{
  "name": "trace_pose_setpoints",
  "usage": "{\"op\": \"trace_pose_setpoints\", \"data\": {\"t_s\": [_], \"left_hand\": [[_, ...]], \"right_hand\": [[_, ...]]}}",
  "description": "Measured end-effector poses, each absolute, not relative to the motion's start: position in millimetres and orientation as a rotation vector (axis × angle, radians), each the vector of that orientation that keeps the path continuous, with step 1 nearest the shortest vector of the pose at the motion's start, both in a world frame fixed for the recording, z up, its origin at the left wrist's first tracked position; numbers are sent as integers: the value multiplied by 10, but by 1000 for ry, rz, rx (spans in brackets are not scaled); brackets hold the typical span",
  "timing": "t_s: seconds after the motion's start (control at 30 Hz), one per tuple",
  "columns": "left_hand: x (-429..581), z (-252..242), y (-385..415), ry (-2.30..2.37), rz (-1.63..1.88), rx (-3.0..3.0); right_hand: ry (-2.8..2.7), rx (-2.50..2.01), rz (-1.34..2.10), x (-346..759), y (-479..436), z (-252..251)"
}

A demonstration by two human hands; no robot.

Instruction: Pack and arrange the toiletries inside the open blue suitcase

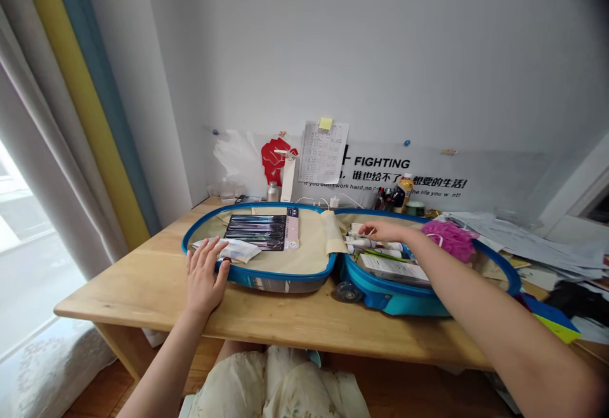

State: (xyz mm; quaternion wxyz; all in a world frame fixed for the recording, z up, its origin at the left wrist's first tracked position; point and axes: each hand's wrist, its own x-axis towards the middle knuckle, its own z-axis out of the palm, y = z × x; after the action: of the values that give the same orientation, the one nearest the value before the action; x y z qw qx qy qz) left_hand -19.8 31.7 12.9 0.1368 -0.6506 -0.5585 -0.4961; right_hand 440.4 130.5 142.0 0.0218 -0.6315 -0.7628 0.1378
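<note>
A blue suitcase lies unfolded on the table, with a shallow left half [285, 272] and a deeper right half [409, 304]. My left hand [207, 278] rests on the left half's near rim, fingers spread. Close to those fingers is a white packet [242, 251], and behind it a flat pack of several long, dark-handled items [255, 233] on a pink card. My right hand [383, 231] reaches into the right half with fingers bent together at the tips; a small pale thing seems to be between them. Below it lie white tubes [366, 243], a grey-white box [392, 269] and a pink bath puff [450, 240].
The suitcase covers much of the wooden table [137, 285]. Papers [533, 240] are heaped at the right. Along the wall stand a silver bottle [273, 192], a white lamp-like stand [288, 180], pens [383, 199] and a yellow bottle [404, 191]. A curtain [90, 107] hangs left.
</note>
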Motion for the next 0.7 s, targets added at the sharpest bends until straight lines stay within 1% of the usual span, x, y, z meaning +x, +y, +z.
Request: {"op": "trace_pose_setpoints", "data": {"t_s": [0.17,0.43,0.7], "left_hand": [[-203,128,317,-1595,-1433,-1877],[-225,104,330,-1592,-1412,-1878],[-196,142,310,-1612,-1436,-1880]], "right_hand": [[-2420,-2081,545,4465,1397,1273],[-2566,-2005,427,4457,1466,1196],[-2599,-2060,435,4451,1479,1194]]}}
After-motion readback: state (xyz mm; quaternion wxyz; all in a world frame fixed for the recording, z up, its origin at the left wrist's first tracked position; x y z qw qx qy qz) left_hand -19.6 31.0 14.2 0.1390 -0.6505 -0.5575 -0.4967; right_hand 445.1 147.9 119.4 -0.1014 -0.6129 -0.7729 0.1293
